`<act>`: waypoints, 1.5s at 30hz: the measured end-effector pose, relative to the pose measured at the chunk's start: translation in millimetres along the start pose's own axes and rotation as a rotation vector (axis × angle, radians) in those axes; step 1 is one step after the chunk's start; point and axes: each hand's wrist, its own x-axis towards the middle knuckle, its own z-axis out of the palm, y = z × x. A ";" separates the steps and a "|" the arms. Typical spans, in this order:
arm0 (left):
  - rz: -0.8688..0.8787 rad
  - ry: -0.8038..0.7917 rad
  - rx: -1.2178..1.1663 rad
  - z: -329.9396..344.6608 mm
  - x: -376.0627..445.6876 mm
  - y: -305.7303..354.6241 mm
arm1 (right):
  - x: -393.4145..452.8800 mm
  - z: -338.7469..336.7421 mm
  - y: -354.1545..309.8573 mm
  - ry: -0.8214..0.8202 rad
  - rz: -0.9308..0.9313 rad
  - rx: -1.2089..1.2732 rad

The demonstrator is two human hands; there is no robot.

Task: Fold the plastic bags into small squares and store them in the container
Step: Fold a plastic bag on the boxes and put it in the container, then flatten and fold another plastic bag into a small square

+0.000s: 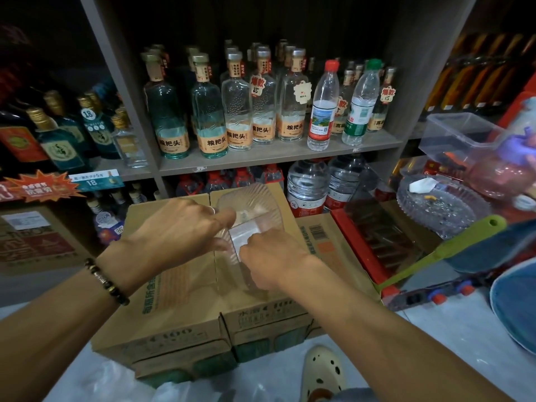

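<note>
Shoe (322, 375): nearest.
Bag (242, 236): thin, limp, slippery; pinch its edges.
Left hand (177, 227): fingers pressing bag.
Right hand (269, 253): fingers pinching it.

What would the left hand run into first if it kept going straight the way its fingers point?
Probably the folded plastic bag lying in the clear ribbed tray on the cardboard box. The left hand points right, fingertips already at the bag's edge; just beyond is the right hand. Depth is uncertain.
</note>
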 end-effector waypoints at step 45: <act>-0.908 -0.376 -0.597 5.8 -202.0 140.0 | 3.5 30.7 -117.2 0.222 -0.046 0.597</act>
